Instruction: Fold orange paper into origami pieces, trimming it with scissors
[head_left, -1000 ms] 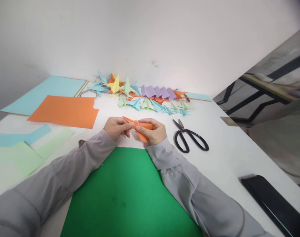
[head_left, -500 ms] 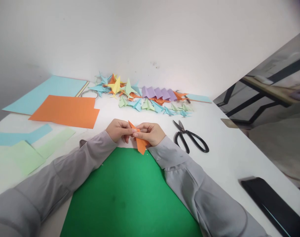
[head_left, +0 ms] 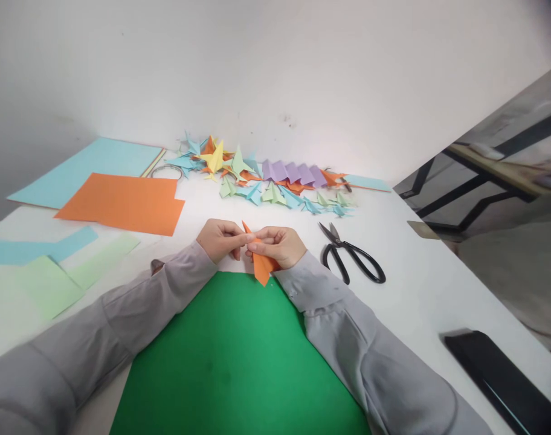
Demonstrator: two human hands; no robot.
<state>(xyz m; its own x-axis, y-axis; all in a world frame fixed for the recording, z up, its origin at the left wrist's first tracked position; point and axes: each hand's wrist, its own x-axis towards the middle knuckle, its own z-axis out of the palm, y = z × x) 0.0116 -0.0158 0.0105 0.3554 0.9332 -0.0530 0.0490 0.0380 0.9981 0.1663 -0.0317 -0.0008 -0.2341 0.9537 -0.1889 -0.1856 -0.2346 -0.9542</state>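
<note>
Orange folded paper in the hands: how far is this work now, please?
Looks done: the folded paper figures gathered near the wall. In hand: an orange folded paper, pinched by the left hand and right hand, apparently unfinished. Perhaps left: the orange sheet and light green pieces, lying flat.

Papercraft work corner, type of premises not determinable.
I observe a white desk (head_left: pixel 406 302) against a plain pale wall (head_left: pixel 257 72), bearing coloured paper sheets (head_left: pixel 121 202), folded paper pieces (head_left: pixel 293 173), black-handled scissors (head_left: pixel 343 244) and a green sheet (head_left: pixel 234 356) before me; to my right, a second table (head_left: pixel 497 169) with a wood-toned top and dark frame. I cannot tell whether it is home, classroom or workshop.
</note>
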